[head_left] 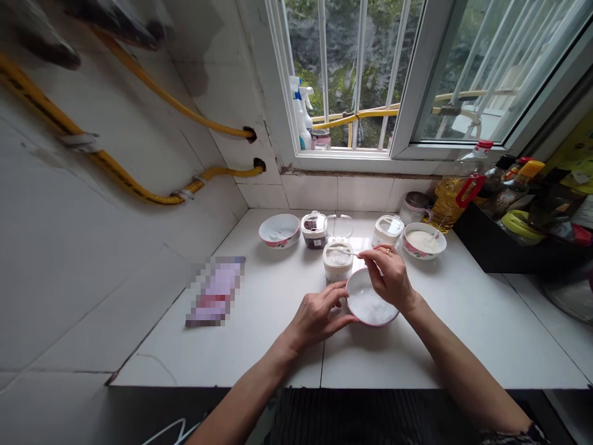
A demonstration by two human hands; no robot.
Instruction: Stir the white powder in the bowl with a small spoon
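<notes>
My left hand [324,309] grips the rim of a white bowl [370,303], which holds a white granular substance and tilts toward me. Between the fingers of my right hand [386,272] is the handle of a small spoon [348,252]. The spoon's far end lies in the mouth of a white seasoning jar [338,269], whose clear lid [340,226] stands raised. White grains fill the jar. My right hand is above the bowl and hides part of its rim.
Behind stand a floral bowl [279,232], a seasoning jar with dark contents [314,231], a lidded white jar [388,229] and a bowl of pale powder [424,241]. An oil bottle [451,194] and a black rack [523,241] are right. A purple packet [217,290] lies left.
</notes>
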